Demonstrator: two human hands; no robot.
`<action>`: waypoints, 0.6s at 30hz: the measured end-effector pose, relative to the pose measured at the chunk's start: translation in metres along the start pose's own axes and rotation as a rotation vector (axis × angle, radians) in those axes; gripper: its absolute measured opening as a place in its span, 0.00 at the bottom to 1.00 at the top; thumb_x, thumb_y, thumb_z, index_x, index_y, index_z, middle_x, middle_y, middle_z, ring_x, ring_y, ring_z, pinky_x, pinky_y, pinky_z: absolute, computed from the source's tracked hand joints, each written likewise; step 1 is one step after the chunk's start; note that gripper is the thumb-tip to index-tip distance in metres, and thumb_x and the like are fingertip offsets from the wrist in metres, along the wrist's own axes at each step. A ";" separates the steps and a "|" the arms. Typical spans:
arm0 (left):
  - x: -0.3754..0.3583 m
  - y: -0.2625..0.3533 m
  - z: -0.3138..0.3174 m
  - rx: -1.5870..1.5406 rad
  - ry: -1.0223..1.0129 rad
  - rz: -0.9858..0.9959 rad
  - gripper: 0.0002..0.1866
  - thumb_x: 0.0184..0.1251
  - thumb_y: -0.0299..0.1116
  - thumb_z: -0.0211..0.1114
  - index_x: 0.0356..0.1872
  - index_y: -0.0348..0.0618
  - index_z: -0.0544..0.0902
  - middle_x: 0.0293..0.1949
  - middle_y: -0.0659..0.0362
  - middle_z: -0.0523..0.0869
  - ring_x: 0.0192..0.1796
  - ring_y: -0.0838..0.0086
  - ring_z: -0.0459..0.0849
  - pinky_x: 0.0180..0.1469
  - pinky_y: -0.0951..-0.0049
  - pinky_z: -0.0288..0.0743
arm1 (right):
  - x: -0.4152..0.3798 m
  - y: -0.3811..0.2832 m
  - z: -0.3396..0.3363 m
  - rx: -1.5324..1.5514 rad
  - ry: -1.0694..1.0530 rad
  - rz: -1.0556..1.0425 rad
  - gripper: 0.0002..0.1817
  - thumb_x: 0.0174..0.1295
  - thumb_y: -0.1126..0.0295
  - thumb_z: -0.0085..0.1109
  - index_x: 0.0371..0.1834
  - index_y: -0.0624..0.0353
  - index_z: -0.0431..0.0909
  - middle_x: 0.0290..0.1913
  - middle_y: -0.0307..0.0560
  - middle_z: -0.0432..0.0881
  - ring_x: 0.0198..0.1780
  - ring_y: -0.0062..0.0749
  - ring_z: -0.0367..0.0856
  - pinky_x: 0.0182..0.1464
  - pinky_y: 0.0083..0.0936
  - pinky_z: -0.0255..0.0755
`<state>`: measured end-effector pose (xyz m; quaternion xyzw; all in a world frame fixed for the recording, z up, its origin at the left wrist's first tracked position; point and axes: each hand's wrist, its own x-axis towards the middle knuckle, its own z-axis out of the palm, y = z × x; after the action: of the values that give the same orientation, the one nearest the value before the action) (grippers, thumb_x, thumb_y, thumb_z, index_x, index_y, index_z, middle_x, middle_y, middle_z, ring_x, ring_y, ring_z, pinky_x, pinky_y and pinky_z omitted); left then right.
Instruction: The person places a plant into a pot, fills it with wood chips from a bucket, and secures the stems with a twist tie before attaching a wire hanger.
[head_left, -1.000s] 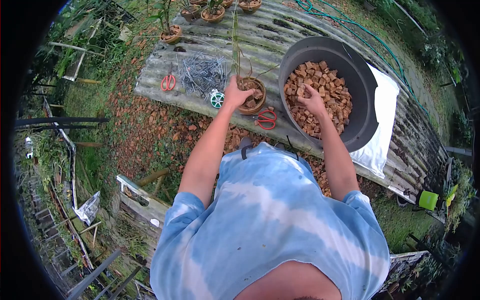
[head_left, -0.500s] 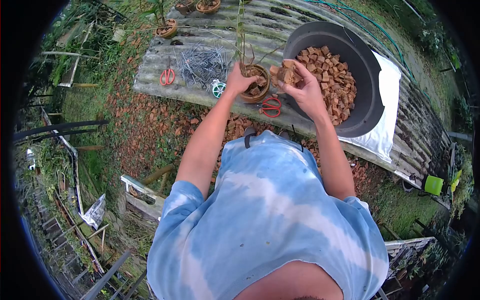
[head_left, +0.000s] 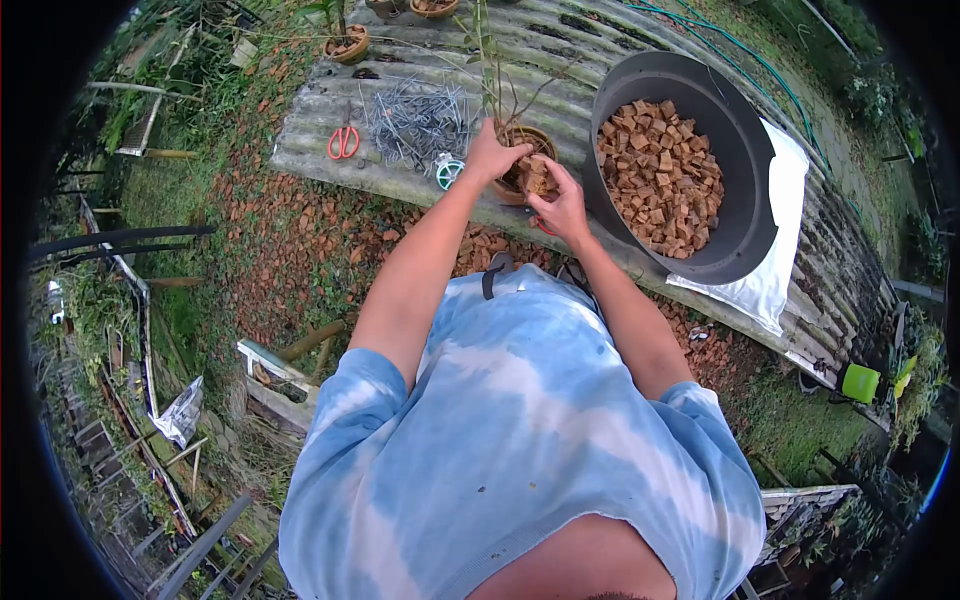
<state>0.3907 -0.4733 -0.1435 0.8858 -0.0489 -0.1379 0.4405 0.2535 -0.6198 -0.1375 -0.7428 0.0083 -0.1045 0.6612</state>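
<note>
A clay flowerpot (head_left: 510, 193) with a tall thin-stemmed plant (head_left: 487, 70) stands at the near edge of the corrugated sheet. My left hand (head_left: 493, 158) grips its left side, thumb reaching over the inside and the other fingers partly hidden by the stem. Over the pot's right side, my right hand (head_left: 562, 207) is closed on brown coconut husk chunks (head_left: 538, 178). To the right, a large black tub (head_left: 745, 215) holds many more husk cubes (head_left: 665, 180). Red scissor handles show partly beneath my right hand.
Left of the pot lie a heap of metal wire pieces (head_left: 415, 120), a green-and-white reel of tie (head_left: 449, 173) and red-handled scissors (head_left: 343, 143). A white sack (head_left: 770, 270) lies under the tub. Other potted plants (head_left: 346, 45) stand at the back.
My right hand has moved left from beside the tub to over the pot, carrying the husk chunks. It now covers most of the nearer scissors. My left hand stays at the pot.
</note>
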 end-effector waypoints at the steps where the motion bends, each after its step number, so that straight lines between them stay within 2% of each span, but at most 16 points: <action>1: 0.001 -0.001 0.001 0.031 0.008 0.009 0.47 0.48 0.53 0.84 0.64 0.38 0.70 0.51 0.44 0.87 0.54 0.55 0.87 0.58 0.61 0.78 | 0.000 0.008 -0.004 -0.089 -0.041 -0.040 0.34 0.54 0.81 0.67 0.68 0.59 0.76 0.65 0.48 0.80 0.62 0.33 0.83 0.57 0.29 0.82; 3: 0.001 -0.001 0.001 0.045 0.008 0.006 0.47 0.48 0.53 0.84 0.64 0.38 0.70 0.51 0.44 0.87 0.54 0.55 0.87 0.58 0.61 0.78 | -0.002 0.019 -0.010 -0.269 -0.118 -0.117 0.34 0.53 0.80 0.67 0.68 0.58 0.76 0.65 0.50 0.80 0.63 0.39 0.83 0.58 0.31 0.81; 6: -0.005 0.009 0.000 0.005 -0.007 -0.004 0.48 0.47 0.54 0.83 0.65 0.38 0.70 0.50 0.45 0.87 0.53 0.55 0.87 0.58 0.60 0.78 | 0.006 0.026 -0.010 -0.352 -0.150 -0.175 0.33 0.55 0.79 0.67 0.68 0.58 0.75 0.66 0.54 0.79 0.65 0.50 0.80 0.63 0.37 0.77; 9: -0.009 0.016 -0.004 -0.010 -0.017 0.017 0.49 0.48 0.54 0.83 0.66 0.37 0.69 0.51 0.44 0.87 0.53 0.55 0.87 0.57 0.60 0.78 | 0.017 0.022 -0.007 -0.462 -0.300 -0.093 0.33 0.56 0.79 0.67 0.69 0.57 0.73 0.67 0.55 0.76 0.69 0.54 0.73 0.68 0.43 0.72; 12: -0.003 0.015 -0.002 -0.032 -0.033 0.002 0.49 0.48 0.54 0.83 0.66 0.36 0.69 0.52 0.44 0.86 0.53 0.54 0.87 0.57 0.60 0.78 | 0.022 0.013 -0.003 -0.585 -0.344 -0.125 0.33 0.58 0.80 0.65 0.69 0.58 0.69 0.67 0.56 0.74 0.72 0.57 0.68 0.71 0.47 0.67; 18: -0.003 0.016 0.000 -0.013 -0.026 -0.048 0.49 0.48 0.53 0.83 0.66 0.36 0.69 0.50 0.46 0.85 0.52 0.57 0.86 0.55 0.61 0.78 | 0.010 0.027 0.007 -0.669 -0.304 -0.122 0.33 0.63 0.75 0.60 0.72 0.58 0.60 0.70 0.61 0.64 0.70 0.64 0.62 0.71 0.53 0.60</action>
<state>0.3883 -0.4822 -0.1296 0.8820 -0.0323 -0.1602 0.4420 0.2677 -0.6175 -0.1636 -0.9241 -0.1005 -0.0236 0.3680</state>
